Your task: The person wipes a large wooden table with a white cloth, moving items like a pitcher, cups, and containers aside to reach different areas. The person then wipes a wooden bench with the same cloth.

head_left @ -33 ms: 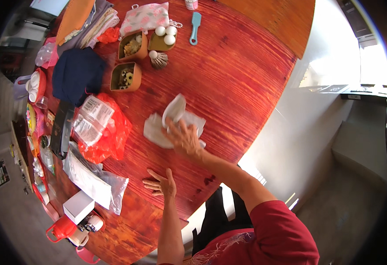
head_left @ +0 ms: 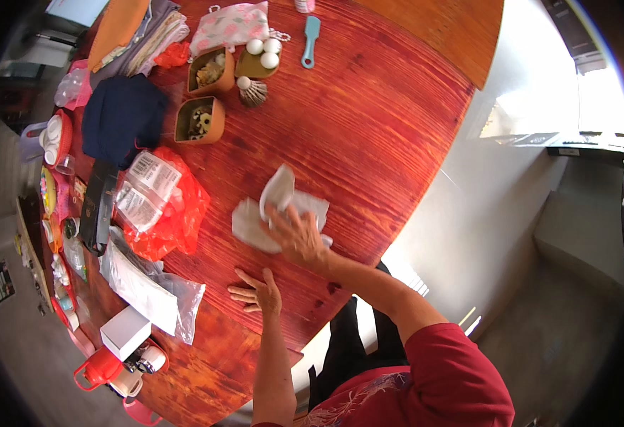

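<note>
We are resting our right hand (head_left: 298,235), grip spread, on the white cloth (head_left: 249,225); our left hand (head_left: 261,292) is leaning on the desk (head_left: 369,114), grip splayed and empty.

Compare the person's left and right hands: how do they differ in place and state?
The right hand rests on a rumpled white cloth; the left hand has no cloth under it, only the red tabletop. The right hand reaches farther from the body, while the left hand sits nearer to it. Both are bare.
</note>
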Available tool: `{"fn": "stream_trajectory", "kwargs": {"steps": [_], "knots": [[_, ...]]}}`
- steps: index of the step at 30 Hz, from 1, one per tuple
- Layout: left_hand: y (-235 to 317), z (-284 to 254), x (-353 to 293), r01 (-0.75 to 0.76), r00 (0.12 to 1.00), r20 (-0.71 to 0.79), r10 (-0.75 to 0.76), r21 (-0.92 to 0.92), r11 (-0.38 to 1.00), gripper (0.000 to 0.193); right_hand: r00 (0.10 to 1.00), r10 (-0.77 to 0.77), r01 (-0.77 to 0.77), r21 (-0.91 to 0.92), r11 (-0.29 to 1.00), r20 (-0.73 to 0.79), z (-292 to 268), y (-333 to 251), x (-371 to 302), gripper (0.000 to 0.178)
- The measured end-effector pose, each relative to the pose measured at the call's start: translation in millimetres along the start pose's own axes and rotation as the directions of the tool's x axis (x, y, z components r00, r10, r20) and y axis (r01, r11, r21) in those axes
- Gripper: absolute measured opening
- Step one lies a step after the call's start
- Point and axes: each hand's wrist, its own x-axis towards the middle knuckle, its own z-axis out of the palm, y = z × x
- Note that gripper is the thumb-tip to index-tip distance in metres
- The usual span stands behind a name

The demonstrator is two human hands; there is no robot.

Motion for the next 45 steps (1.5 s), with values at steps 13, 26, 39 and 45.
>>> {"fn": "stream_trajectory", "kwargs": {"steps": [13, 26, 39, 45], "knots": [[16.3, -16.7, -8.3, 0.037, 0.998, 0.047, -0.039, 0.042, 0.998, 0.137, 0.988, 0.12, -0.139, -0.218, 0.966, -0.098, -72.4, 123.2, -98.7, 0.054], [10.6, -11.4, -6.2, 0.04, 0.997, 0.054, -0.046, 0.118, 0.992, 0.144, 0.551, 0.762, -0.833, -0.28, 0.478, -0.34, -99.8, 238.5, -1.7, 0.054], [-128.8, -29.8, -14.3, -0.178, 0.892, -0.45, -0.048, -0.446, 0.877, 0.081, 0.978, 0.187, -0.203, -0.201, 0.958, -0.097, 33.4, -79.1, -1.2, 0.052], [-312.0, -49.3, -6.2, 0.164, 0.813, -0.462, -0.353, -0.399, 0.902, 0.081, 0.993, 0.1, -0.085, -0.195, 0.977, 0.069, 70.9, -196.7, -51.0, 0.058]]}}
